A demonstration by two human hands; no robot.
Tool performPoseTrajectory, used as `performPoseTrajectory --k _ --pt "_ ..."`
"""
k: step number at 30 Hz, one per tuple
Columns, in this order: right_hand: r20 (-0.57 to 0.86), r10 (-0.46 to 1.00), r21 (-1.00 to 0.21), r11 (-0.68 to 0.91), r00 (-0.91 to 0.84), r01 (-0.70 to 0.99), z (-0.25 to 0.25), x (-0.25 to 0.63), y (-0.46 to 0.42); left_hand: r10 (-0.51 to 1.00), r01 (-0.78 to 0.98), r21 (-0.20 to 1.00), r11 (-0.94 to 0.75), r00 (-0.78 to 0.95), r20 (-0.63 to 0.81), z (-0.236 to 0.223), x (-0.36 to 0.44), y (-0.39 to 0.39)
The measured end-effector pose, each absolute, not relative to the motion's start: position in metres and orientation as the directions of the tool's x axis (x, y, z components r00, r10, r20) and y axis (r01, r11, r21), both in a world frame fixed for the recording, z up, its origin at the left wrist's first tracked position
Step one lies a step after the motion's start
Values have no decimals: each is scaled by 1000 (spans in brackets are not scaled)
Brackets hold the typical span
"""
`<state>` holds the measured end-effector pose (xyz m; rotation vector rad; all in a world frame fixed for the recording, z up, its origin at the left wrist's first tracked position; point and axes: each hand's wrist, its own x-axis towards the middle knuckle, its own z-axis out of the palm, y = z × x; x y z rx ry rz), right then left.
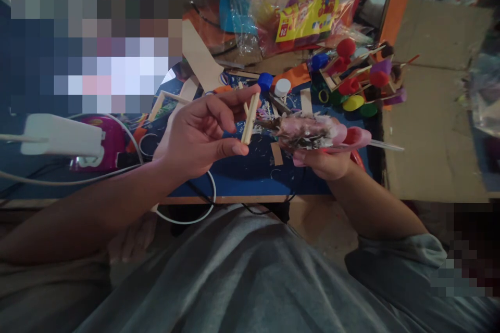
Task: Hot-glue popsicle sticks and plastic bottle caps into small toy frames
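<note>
Between the thumb and fingers of my left hand (pixel 199 135) are thin wooden sticks (pixel 250 119), lying side by side and tilted. My right hand (pixel 326 164) is wrapped round a pink hot glue gun (pixel 307 132), its body smeared with dark, stringy residue. The gun's nozzle points left and is at or very near the sticks; I cannot tell whether it touches. A clear glue stick (pixel 386 145) pokes out of the gun's back end. Beyond the hands lie a blue bottle cap (pixel 265 81) and a white bottle cap (pixel 283 87).
Coloured caps joined with sticks (pixel 351 75) are piled at the right, near a cardboard sheet (pixel 437 99). Plastic packaging (pixel 304 10) lies at the back. A white plug (pixel 62 135) sits in a magenta power socket (pixel 97 143) at left, and a white cable (pixel 214 187) hangs over the table edge.
</note>
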<state>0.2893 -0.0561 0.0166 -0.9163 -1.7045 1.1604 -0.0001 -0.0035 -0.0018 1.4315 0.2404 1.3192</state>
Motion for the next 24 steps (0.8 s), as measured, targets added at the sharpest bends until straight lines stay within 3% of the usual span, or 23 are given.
performPoseTrajectory --k 1,5,10,16,21,24 --pt "273 886 -937 332 -376 103 18 288 -55 737 -511 778 -366 352 577 0 0 -4" --pt "355 839 -876 453 -413 168 21 289 -48 831 -391 886 -250 383 403 9 -1 -10" --pt "417 781 -824 541 -466 168 24 292 -46 834 -400 883 -248 376 404 9 -1 -11" --pt "351 752 -849 507 -558 149 37 285 -45 832 -422 878 -227 384 400 8 -2 -8" --pt "403 811 -852 502 -424 149 25 289 -46 827 -424 876 -231 388 407 10 -2 -10" --pt "279 890 -926 349 -360 146 15 292 -51 823 -417 876 -242 390 413 9 -2 -10"
